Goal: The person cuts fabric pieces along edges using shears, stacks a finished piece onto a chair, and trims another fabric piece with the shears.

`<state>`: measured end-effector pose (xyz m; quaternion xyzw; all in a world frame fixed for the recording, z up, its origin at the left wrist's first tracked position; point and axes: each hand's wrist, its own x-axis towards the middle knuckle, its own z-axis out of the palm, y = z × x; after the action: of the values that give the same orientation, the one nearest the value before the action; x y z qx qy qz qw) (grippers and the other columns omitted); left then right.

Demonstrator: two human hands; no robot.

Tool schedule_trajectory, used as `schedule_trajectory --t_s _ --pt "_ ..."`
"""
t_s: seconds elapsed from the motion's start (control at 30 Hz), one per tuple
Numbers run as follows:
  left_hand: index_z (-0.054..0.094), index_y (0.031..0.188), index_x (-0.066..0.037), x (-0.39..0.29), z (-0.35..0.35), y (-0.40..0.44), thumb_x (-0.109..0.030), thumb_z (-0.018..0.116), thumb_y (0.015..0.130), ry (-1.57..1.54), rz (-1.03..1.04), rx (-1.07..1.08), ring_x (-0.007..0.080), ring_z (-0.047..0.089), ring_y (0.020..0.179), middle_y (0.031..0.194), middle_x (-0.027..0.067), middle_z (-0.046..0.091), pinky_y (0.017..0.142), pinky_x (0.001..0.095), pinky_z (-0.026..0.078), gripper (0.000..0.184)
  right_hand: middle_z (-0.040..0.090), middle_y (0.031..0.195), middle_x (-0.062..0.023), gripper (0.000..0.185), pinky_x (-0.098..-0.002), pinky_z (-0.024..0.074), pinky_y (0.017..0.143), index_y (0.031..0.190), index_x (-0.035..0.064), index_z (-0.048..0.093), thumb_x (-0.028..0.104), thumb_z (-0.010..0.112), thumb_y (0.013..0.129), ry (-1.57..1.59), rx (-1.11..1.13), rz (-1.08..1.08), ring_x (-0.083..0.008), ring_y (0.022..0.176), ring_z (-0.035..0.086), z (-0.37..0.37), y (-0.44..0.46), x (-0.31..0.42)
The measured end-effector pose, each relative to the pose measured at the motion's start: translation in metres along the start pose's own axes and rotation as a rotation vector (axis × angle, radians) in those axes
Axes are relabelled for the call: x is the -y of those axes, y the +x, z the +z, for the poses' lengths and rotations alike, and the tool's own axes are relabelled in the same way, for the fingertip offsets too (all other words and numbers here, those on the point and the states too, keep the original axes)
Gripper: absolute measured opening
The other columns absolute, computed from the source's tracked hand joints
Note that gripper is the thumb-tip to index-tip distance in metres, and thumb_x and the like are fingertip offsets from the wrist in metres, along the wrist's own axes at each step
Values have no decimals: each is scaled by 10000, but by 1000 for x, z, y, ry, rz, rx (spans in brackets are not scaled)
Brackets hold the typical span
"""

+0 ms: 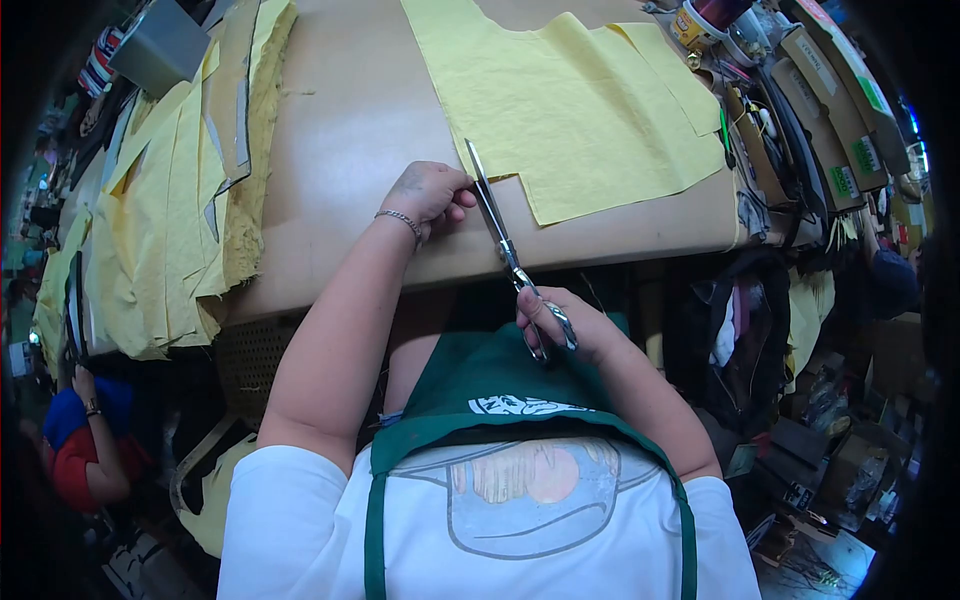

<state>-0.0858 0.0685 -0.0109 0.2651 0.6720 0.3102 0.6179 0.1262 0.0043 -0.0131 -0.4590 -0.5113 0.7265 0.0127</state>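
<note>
At the table (pixel 345 130), the left hand (pixel 435 192) pinches yellow fabric (pixel 590 110), right hand (pixel 562 318) grasping scissors (pixel 509 252).

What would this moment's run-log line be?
left hand: at edge of yellow fabric; right hand: holding scissors by handles; blades: at fabric edge; fabric: on table

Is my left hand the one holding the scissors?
No, the right hand grips the scissors by their handles.

1. Scissors (pixel 508 252) in right hand (pixel 557 317): silver.
2. Cloth (pixel 580 110) ahead of grip: pale yellow, unpatterned.
3. Tabletop (pixel 345 190) ahead-left of grip: tan.
4. Apron (pixel 470 370) below grip: dark green, white print.
5. Shirt (pixel 500 577) below apron's edge: white, grey-outlined print.
</note>
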Motion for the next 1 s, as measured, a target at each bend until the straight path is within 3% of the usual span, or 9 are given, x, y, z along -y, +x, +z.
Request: schedule_trajectory --t_s 0.47,1.0 --pt "519 774 -50 4 -10 5 -84 525 797 -70 -19 138 50 436 382 579 16 538 308 177 312 42 460 541 -17 578 -225 398 459 667 73 436 647 418 742 -68 -46 7 -93 483 475 5 4 8" --pt "528 712 -48 -3 -1 -1 -111 539 763 52 17 34 45 444 381 570 3 533 321 171 334 81 461 524 -13 548 -218 395 443 656 78 433 617 453 748 -58 -67 3 -92 462 478 6 7 4"
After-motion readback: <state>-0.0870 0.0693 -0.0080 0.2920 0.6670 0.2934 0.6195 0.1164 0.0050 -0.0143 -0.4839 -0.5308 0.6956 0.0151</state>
